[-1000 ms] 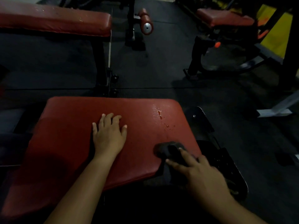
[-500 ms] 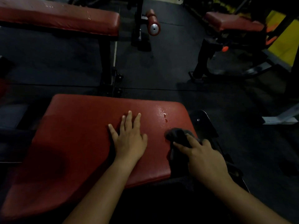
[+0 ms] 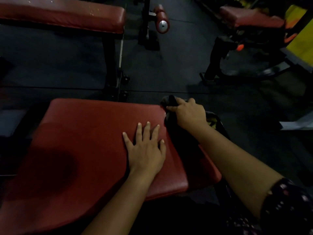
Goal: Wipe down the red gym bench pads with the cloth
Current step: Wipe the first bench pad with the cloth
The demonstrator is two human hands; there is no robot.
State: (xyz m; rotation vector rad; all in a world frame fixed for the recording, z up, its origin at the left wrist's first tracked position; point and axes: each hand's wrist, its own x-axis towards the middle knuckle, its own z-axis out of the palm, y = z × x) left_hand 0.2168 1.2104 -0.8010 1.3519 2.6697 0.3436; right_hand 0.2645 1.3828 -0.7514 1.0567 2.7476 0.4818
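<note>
- Pad [image 3: 81,141]: big red bench cushion, fills lower left and centre of frame, dark shadow patch on its lower left part
- Left hand [image 3: 146,150] flat on pad, palm down, fingers [image 3: 147,131] spread and straight, gripping nothing, centre of frame
- Right hand [image 3: 189,114] at pad's far right corner, right of centre, fingers curled down over dark cloth [image 3: 169,100], pressing it against the corner edge
- Cloth bunched, partly sticking out past fingertips toward top of frame, rest hidden under hand; dark strip running down pad's right edge, cloth or shadow, cannot tell
- Patterned sleeve [image 3: 291,200] on right forearm, lower right corner
- Second red pad [image 3: 64,16] upper left, pale specks on its surface
- Third red pad [image 3: 250,17] upper right, well apart
- Red roller [image 3: 161,21] with silver end cap, top centre
- Black rubber floor [image 3: 169,70] between benches
</note>
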